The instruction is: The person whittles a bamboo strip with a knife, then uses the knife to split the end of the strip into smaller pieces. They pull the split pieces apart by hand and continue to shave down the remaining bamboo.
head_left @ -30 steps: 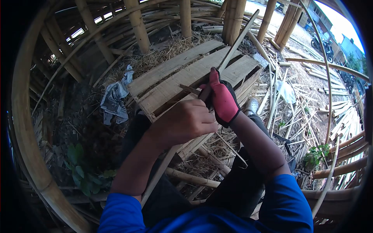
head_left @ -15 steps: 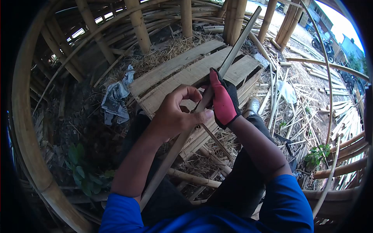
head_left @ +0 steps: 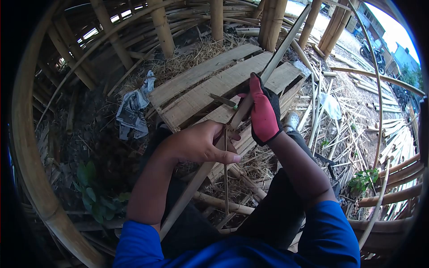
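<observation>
A long split bamboo strip point(head_left: 190, 196) runs slantwise from my lap up past the wooden crate point(head_left: 203, 80). My right hand point(head_left: 265, 114), in a pink and black glove, is closed around its middle. Just below, my bare left hand point(head_left: 201, 145) has its fingers curled behind the strip, with the thumb stretched across to the right. From beside the left fingers a thin bamboo sliver point(head_left: 226, 187) hangs straight down. A short, narrow blade-like piece point(head_left: 222, 100) with a green spot juts out left of the glove, over the crate; what holds it is hidden.
Bamboo posts point(head_left: 161, 29) and stacked poles stand behind the crate. Crumpled printed sheeting point(head_left: 133, 111) lies to the left. Shavings and cut bamboo strips point(head_left: 397, 134) cover the ground at right. A curved bamboo pole point(head_left: 31, 178) bends along the left side.
My left hand has moved a little down along the strip, and its thumb has lowered. The sliver has swung from slanting right to vertical. The blade-like piece has come into view left of the glove.
</observation>
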`<action>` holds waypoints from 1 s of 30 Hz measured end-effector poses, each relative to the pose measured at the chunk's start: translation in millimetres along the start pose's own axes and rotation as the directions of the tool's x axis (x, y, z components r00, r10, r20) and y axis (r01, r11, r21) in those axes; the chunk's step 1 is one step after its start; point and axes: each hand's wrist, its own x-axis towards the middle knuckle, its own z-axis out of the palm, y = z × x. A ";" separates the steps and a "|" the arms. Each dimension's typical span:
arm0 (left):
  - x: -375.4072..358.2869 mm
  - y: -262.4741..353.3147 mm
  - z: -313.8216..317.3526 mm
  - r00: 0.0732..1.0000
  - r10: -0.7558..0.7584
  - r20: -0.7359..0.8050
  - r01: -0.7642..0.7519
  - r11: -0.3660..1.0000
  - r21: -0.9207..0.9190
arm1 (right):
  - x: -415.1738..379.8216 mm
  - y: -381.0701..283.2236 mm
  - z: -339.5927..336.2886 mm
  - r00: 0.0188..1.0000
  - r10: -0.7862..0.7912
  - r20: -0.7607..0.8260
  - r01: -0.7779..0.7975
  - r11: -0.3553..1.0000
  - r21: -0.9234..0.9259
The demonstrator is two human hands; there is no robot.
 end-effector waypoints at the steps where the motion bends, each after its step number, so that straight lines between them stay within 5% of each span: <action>1: -0.3 0.9 -0.4 1.000 -0.004 0.019 0.003 1.000 0.020 | 1.5 2.8 -1.1 1.000 -0.005 0.008 0.005 1.000 0.001; 11: -4.9 -5.8 -10.6 0.990 0.094 0.101 -0.096 0.995 0.019 | 0.8 3.1 -0.3 0.999 0.014 0.040 -0.016 0.999 0.046; 13: -14.7 15.0 -9.7 0.999 0.008 -0.036 0.006 0.926 0.378 | 1.6 1.1 -2.1 0.999 0.012 0.035 -0.013 1.000 0.020; 20: -24.2 2.9 -31.5 0.995 0.095 -0.019 -0.088 0.971 0.221 | 3.7 -4.0 -4.5 0.999 -0.004 0.049 0.002 1.000 0.030; 22: -23.4 0.2 -33.0 0.996 0.089 -0.004 -0.089 0.996 0.010 | 5.3 2.3 -6.5 0.997 -0.026 0.070 0.022 0.998 0.055; 30: -16.2 -1.5 -22.8 0.954 0.240 -0.179 -0.193 0.950 0.246 | 13.7 5.5 -14.6 0.990 -0.019 0.140 -0.007 0.982 0.187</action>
